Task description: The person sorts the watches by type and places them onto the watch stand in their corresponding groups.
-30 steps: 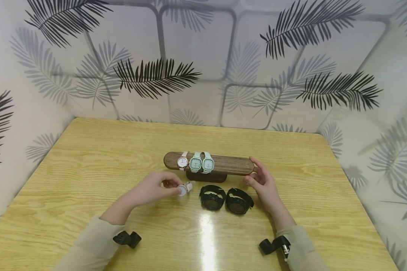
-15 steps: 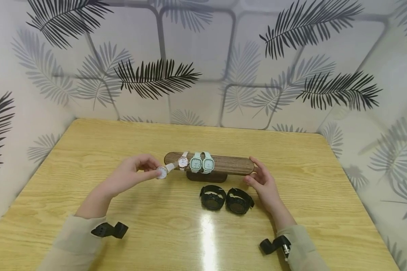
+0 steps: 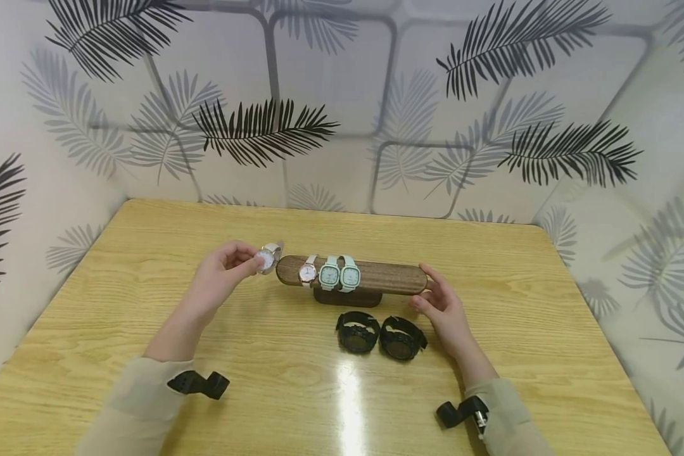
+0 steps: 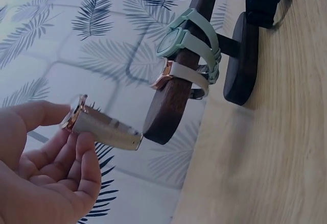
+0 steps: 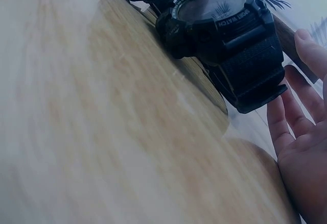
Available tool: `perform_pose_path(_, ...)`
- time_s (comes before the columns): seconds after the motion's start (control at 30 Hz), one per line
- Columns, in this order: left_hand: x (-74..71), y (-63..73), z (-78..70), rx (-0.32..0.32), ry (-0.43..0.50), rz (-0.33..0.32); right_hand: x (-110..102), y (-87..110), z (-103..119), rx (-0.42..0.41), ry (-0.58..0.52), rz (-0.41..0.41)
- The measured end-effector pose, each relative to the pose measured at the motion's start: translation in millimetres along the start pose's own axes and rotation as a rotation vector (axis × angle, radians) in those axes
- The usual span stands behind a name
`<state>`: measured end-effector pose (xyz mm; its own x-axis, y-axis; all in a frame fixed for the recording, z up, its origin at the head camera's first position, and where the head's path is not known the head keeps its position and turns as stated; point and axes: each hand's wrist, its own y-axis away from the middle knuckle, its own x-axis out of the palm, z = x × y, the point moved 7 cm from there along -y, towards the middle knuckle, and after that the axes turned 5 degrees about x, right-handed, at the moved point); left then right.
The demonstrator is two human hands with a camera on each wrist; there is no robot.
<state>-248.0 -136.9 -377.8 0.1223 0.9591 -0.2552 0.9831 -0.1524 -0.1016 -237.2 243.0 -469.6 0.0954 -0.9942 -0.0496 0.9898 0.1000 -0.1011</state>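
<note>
A person's left grip (image 3: 223,269) pinches a pale-strapped watch (image 3: 266,258) by its case (image 4: 79,113) beside the left end of the wooden stand (image 3: 396,277), apparently leaving the strap (image 4: 110,133) free, while the right grip (image 3: 446,310) clasps the opposite end, seemingly for steadiness.

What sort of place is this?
Probably an indoor workspace corner, though home or shop I can't tell: a wood-grain tabletop against palm-leaf-patterned walls, with a wooden watch stand on it.
</note>
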Motion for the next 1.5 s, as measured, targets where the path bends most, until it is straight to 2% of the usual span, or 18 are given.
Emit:
perform_pose_path(0.13, 3.4, -5.8, 10.0, -0.037, 0.057, -0.046, -0.2, 0.2, 0.0, 0.001, -0.003, -0.004)
perform_pose_path(0.33, 13.8, -8.8, 25.1, -0.107, 0.077, -0.037, 0.8, 0.9, 0.7, -0.009, -0.005, 0.009)
perform_pose_path(0.47, 19.8, -9.6, 28.4, -0.106, 0.059, -0.023, 1.1, 1.3, 0.4, -0.012, -0.003, 0.015)
perform_pose_path(0.63, 25.3, -10.6, 29.4, -0.074, 0.018, 0.012, 1.7, 1.5, 0.6, 0.004, -0.019, 0.006)
perform_pose_path(1.0, 25.6, -12.8, 23.3, 0.095, -0.211, 0.019, 0.8, 0.6, -0.3, 0.011, -0.001, 0.006)
perform_pose_path(1.17, 25.0, -12.2, 21.4, 0.175, -0.285, 0.072, 0.5, 1.2, -0.1, 0.017, 0.010, 0.007)
perform_pose_path(1.37, 24.5, -11.6, 16.4, 0.345, -0.448, 0.157, 1.2, 1.5, 0.2, 0.015, 0.003, 0.009)
perform_pose_path(1.5, 24.2, -13.8, 11.9, 0.395, -0.528, 0.175, 1.3, 1.5, 0.2, 0.012, -0.001, 0.009)
